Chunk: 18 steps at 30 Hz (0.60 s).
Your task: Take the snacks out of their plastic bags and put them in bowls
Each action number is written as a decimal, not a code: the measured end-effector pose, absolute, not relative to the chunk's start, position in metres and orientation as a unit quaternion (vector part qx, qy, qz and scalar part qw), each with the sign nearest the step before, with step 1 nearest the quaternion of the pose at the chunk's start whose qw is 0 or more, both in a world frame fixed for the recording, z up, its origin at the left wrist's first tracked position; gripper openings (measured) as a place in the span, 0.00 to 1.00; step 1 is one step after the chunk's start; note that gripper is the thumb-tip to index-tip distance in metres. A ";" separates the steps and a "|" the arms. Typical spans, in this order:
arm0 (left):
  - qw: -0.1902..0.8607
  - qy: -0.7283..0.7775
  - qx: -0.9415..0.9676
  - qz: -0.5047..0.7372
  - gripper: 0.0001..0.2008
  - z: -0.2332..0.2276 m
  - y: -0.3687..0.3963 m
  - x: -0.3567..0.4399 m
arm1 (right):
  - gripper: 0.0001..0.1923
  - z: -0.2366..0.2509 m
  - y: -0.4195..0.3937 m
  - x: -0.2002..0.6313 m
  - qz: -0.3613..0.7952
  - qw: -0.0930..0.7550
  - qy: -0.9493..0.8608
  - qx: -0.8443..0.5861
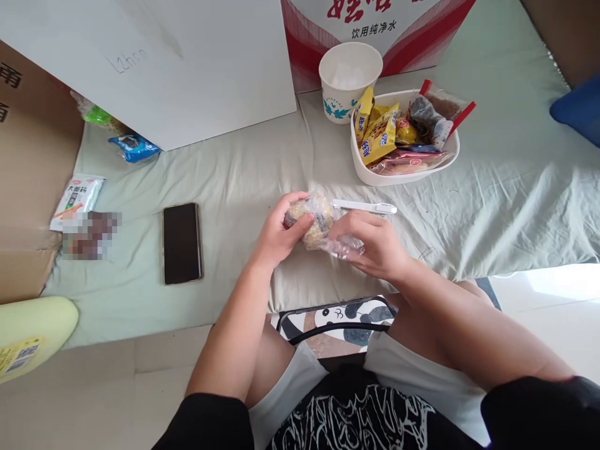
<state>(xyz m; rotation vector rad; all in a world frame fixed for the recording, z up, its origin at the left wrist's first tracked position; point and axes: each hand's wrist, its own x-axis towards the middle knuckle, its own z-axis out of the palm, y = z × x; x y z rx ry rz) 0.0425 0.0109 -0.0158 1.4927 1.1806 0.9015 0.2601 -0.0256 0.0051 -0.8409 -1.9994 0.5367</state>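
My left hand [284, 230] is closed around a yellow and dark lumpy snack in clear plastic wrap [313, 232]. With its fingers bent together, my right hand [370, 242] pinches the loose end of that wrap. What exactly is inside the plastic I cannot make out. A white pen-like utility knife [368, 206] lies on the cloth just beyond my right hand. Farther back stands a white tub [405, 178] filled with snack packets, among them yellow packets [380, 134] and a red-edged clear bag [445, 107].
A paper cup [337, 103] stands behind the tub, before a red and white carton [314, 47]. On the left are a phone [181, 244], a white snack packet [77, 200], a blue packet [134, 149] and a large white box [210, 81]. Green cloth [225, 187] covers the surface.
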 end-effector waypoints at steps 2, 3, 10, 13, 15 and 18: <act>0.442 0.475 0.664 0.372 0.27 -0.018 0.008 0.043 | 0.03 0.001 -0.025 0.256 0.185 0.455 -0.787 -0.373; 0.419 0.460 0.690 0.371 0.26 -0.019 0.006 0.043 | 0.03 -0.001 -0.025 0.253 0.162 0.459 -0.778 -0.396; 0.413 0.362 0.757 0.355 0.30 -0.021 -0.004 0.038 | 0.13 -0.009 -0.021 0.242 0.220 0.457 -0.722 -0.471; 0.430 0.364 0.744 0.358 0.32 -0.019 -0.006 0.039 | 0.18 -0.007 -0.021 0.238 0.304 0.439 -0.687 -0.493; 0.438 0.377 0.728 0.369 0.26 -0.017 -0.008 0.042 | 0.18 -0.006 -0.021 0.235 0.331 0.439 -0.666 -0.504; 0.460 0.409 0.691 0.379 0.17 -0.015 -0.010 0.048 | 0.14 -0.002 -0.020 0.233 0.322 0.450 -0.648 -0.523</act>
